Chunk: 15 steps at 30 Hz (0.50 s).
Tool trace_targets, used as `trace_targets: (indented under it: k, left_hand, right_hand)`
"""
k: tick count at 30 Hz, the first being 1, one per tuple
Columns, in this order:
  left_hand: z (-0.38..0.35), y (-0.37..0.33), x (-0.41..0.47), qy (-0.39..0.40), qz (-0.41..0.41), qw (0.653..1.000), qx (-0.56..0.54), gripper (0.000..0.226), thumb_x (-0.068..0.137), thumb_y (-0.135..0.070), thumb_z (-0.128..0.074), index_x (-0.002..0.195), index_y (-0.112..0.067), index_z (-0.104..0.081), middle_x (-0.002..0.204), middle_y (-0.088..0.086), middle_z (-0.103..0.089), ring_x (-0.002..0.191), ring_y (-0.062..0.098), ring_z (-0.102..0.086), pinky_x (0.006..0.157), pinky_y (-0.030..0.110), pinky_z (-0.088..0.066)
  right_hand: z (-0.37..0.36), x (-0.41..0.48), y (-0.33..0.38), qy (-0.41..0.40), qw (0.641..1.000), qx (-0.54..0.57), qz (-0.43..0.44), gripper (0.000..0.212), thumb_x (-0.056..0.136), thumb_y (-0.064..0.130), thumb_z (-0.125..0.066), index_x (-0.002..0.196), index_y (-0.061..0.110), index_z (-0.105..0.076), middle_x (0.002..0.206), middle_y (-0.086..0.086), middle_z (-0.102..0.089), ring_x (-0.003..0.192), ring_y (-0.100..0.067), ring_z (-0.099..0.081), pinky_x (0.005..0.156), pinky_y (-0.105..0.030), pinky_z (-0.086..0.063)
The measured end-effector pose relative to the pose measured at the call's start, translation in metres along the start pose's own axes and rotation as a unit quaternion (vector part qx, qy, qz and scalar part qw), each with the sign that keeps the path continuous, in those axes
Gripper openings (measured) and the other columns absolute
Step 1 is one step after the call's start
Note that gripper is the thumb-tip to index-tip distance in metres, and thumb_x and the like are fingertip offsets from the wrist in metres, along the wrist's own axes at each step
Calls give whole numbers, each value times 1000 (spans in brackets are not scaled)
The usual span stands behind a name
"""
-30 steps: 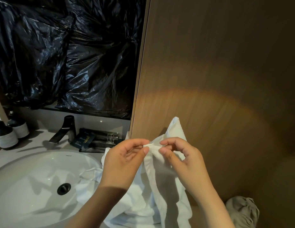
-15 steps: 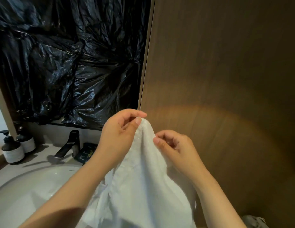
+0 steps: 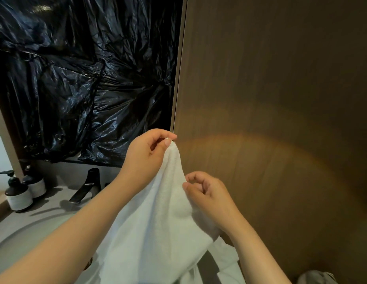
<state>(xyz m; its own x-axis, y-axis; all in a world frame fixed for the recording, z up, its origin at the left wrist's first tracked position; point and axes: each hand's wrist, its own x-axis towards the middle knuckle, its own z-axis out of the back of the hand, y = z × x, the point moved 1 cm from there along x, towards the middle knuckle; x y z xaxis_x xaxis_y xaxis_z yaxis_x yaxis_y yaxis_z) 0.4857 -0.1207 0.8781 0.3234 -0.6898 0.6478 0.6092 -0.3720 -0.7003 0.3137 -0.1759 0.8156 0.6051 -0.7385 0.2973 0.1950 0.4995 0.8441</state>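
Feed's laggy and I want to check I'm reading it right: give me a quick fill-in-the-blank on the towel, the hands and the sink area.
1. The left hand pinches the ___ corner of the white towel.
2. The right hand, at the towel's edge, sits ___ than the left.
3. ___ pump bottles stand left of the dark faucet.
4. The crumpled plastic sheet above the counter is ___ in colour.

Missing words: top; lower; Two; black.
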Motion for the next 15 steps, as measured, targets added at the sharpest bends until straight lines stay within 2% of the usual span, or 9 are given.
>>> trace_targets:
  k: [2, 5, 9, 15]
  left_hand:
    - [2, 2, 6, -21, -2, 1000, -4, 21, 96, -12, -53, 101, -26, -67, 89, -15, -65, 77, -3, -58, 65, 5, -43]
    - [3, 9, 18, -40, 7, 999, -3, 20, 96, -12, -53, 101, -25, -68, 89, -16, -66, 78, 1, -60, 65, 5, -43]
    - [1, 26, 32, -59, 29, 998, 17, 19, 97, -15, -52, 103, -27, -66, 92, -21, -63, 85, -2, -60, 69, 8, -41]
    - [-10, 54, 47, -65, 62, 994, 57, 18, 99, -20, -51, 105, -29, -64, 85, -25, -57, 69, -2, -55, 58, 5, -37]
  right_hand:
    - [-1, -2, -7, 27, 999, -19, -18, 11, 95, 33, -57, 100, 34, -67, 87, -10, -69, 82, -20, -67, 79, -25, -56]
    - [3, -6, -18, 21, 998, -54, -20, 16, 95, 35, -55, 89, 28, -69, 84, 4, -69, 72, -8, -63, 66, -23, -49]
    - [18, -11, -32, -16, 996, -79, -37, 35, 95, 41, -56, 82, 10, -66, 80, -10, -63, 70, -25, -57, 65, -32, -42]
    - [38, -24, -35, -83, 996, 9, -10, 46, 90, 36, -65, 72, -6, -57, 68, -23, -51, 59, -24, -44, 59, -32, -36]
